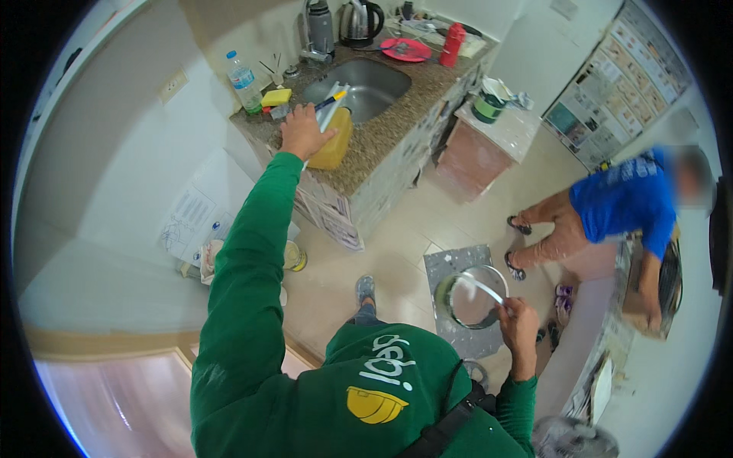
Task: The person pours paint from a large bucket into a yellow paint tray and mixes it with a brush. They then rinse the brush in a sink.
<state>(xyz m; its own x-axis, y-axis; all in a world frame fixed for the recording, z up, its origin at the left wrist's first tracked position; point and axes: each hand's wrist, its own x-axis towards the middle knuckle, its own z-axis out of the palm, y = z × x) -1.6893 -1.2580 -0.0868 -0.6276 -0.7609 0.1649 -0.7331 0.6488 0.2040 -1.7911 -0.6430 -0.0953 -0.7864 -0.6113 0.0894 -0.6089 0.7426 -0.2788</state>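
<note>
My left arm, in a green sleeve, reaches to the counter. There my left hand (303, 133) is open, thumb apart from the fingers, beside a yellow plastic container (334, 141) at the counter's edge. A pale strip (330, 114) and a blue-and-yellow pen-like tool (330, 100) lie just past the fingers; whether the hand touches them is unclear. At the lower right my right hand (519, 328) is closed on a white curved stick (485, 289). Its far end hangs over a round bucket (450, 299) with pale paint-like stuff inside, standing on a grey mat (452, 262).
Around the sink (382, 82) are a water bottle (243, 81), yellow sponge (276, 98), kettle (360, 24), pink plate (406, 50) and red bottle (453, 44). A green tub (489, 105) stands on a low cabinet. A person in a blue shirt (622, 200) is at the right.
</note>
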